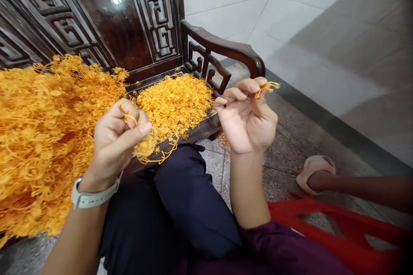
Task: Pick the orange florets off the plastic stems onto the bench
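My left hand (118, 135) is closed round a thin orange plastic frame (155, 152) that hangs down from the fist over my knee. My right hand (247, 116) is raised beside it, fingers pinched on a small orange plastic piece (267, 87) at its fingertips. A large heap of tangled orange plastic frames (41, 137) lies to the left. A smaller pile of loose orange pieces (176, 101) sits on the dark wooden bench seat (206, 126) just behind my hands. A pale watch band is on my left wrist.
The carved dark wooden bench has an armrest (226, 49) behind my right hand. My legs in dark trousers (180, 206) are below. Another person's leg with a pale slipper (314, 172) rests at right, over a red plastic stool (342, 232). Speckled stone floor and white wall lie beyond.
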### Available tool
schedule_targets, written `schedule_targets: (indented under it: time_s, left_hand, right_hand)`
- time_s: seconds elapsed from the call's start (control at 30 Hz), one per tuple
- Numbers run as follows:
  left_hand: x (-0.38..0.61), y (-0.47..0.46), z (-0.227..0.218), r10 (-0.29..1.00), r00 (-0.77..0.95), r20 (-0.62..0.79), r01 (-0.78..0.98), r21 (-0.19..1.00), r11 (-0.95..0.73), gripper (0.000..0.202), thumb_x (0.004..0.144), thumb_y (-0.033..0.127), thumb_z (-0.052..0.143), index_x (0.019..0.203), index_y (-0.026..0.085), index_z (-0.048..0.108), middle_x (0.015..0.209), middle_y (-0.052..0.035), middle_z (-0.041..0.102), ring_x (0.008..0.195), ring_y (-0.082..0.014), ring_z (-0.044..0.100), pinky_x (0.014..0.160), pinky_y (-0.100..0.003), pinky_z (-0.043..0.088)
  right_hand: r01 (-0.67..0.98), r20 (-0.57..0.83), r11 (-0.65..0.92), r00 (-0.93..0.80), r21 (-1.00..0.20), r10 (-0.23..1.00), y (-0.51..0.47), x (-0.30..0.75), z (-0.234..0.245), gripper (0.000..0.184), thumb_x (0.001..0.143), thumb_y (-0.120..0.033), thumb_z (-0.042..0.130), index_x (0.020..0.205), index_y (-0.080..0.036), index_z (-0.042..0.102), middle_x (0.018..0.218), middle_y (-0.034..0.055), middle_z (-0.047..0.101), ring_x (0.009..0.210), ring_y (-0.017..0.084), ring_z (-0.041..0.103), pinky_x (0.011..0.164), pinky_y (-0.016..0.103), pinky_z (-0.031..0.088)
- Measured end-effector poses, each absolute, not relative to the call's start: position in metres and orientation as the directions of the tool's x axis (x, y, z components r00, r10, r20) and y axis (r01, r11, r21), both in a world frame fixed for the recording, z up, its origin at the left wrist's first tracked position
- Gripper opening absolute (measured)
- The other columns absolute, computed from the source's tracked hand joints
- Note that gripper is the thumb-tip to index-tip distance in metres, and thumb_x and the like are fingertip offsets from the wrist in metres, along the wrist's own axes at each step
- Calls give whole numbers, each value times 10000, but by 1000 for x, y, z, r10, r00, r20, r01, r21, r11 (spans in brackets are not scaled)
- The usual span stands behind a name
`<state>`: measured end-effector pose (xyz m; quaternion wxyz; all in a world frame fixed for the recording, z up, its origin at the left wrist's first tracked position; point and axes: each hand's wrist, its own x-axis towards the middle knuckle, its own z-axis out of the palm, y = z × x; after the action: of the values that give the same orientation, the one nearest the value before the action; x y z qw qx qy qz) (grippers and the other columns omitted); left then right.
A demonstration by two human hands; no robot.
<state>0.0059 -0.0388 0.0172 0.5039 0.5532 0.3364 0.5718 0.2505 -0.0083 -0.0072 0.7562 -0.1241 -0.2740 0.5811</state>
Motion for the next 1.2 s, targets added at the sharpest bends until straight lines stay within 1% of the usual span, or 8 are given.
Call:
schedule_targets:
  time_s: [0.17, 0.3, 0.43, 0.53, 0.63, 0.73, 0.97, 1.2]
  left_hand:
    - [6, -31, 15, 945, 123, 303, -297, 920, -256, 189, 824, 210, 875, 835, 165, 693, 699, -23, 609, 690, -133, 587, 632, -248, 475]
    - [11, -32, 13, 936, 136, 326, -328, 906, -267, 201, 804, 174, 904, 895, 155, 726, 805, -37, 704, 785, -128, 695, 748, -216, 569]
    - [9, -33, 9, 937, 156, 313, -205, 938, -279, 257, 813, 153, 930, 930, 193, 705, 920, -34, 763, 882, -144, 739, 848, -249, 620]
    - [7, -33, 6, 942, 119, 314, -144, 944, -297, 289, 810, 163, 954, 923, 197, 690, 929, -28, 769, 906, -146, 765, 854, -246, 632]
    - [5, -33, 6, 953, 84, 292, -120, 952, -281, 302, 807, 183, 965, 915, 195, 684, 895, -19, 758, 908, -148, 779, 843, -236, 634]
    - [5, -33, 6, 954, 80, 288, -99, 955, -280, 317, 792, 206, 980, 910, 193, 686, 891, -25, 762, 895, -161, 779, 813, -250, 635]
    - [12, -33, 9, 934, 75, 349, -14, 937, -349, 416, 702, 221, 1035, 866, 189, 654, 865, -14, 743, 785, -129, 699, 703, -229, 568]
    - [13, -36, 18, 905, 328, 270, -107, 963, -248, 473, 705, 266, 1038, 816, 199, 583, 737, 30, 611, 633, -90, 538, 558, -195, 461]
  right_hand:
    - [-775, 288, 220, 51, -592, 956, -13, 238, -15, 226, 895, -395, 848, 1018, -325, 671, 851, -22, 508, 685, 134, 467, 671, 282, 527]
    - [-649, 326, 272, 40, -711, 945, -8, 221, -24, 251, 940, -487, 816, 1075, -324, 680, 845, -13, 530, 644, 123, 473, 618, 281, 525]
    - [-458, 345, 368, 136, -809, 929, 14, 213, -40, 226, 958, -404, 798, 1138, -321, 687, 1032, 10, 636, 817, 138, 651, 821, 325, 620]
    - [-258, 385, 377, 18, -890, 923, 30, 212, -54, 324, 915, -399, 837, 1198, -291, 725, 1291, 54, 669, 1104, 211, 716, 1066, 436, 595]
    - [-113, 407, 394, -136, -912, 903, 25, 213, -56, 275, 1007, -459, 740, 1186, -254, 779, 1295, 79, 711, 1222, 239, 683, 1120, 471, 552]
    - [-238, 443, 391, -240, -889, 864, 6, 212, -44, 336, 1086, -529, 620, 1187, -255, 787, 1195, 56, 751, 1128, 199, 700, 1018, 403, 577]
    - [-306, 553, 494, -146, -814, 820, -10, 200, -27, 237, 1008, -349, 788, 840, -202, 708, 916, 18, 651, 901, 158, 615, 871, 334, 509]
    - [-599, 485, 171, -415, -782, 770, -19, 191, -37, 279, 1046, -370, 725, 850, -188, 647, 950, 38, 557, 904, 175, 546, 823, 333, 455]
